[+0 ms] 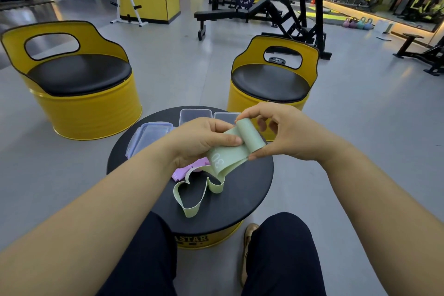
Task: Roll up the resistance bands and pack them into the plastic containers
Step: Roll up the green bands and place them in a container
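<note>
A pale green resistance band (227, 155) marked "30" is held above the round black table (249, 190). My right hand (281, 132) pinches its top end, which is curled into a small roll. My left hand (201, 142) grips the flat part just below the roll. The band's loose loop hangs down and lies on the tabletop. A pink band (189, 169) lies on the table under my left hand, partly hidden. Two clear plastic containers (195, 116) stand at the table's far edge, the right one largely behind my hands. A container lid with blue clips (150, 136) lies at the far left.
Two yellow barrel chairs (79, 94) with black seats stand beyond the table, left and right. My knees in dark trousers flank the table's near edge. Gym benches and racks fill the background.
</note>
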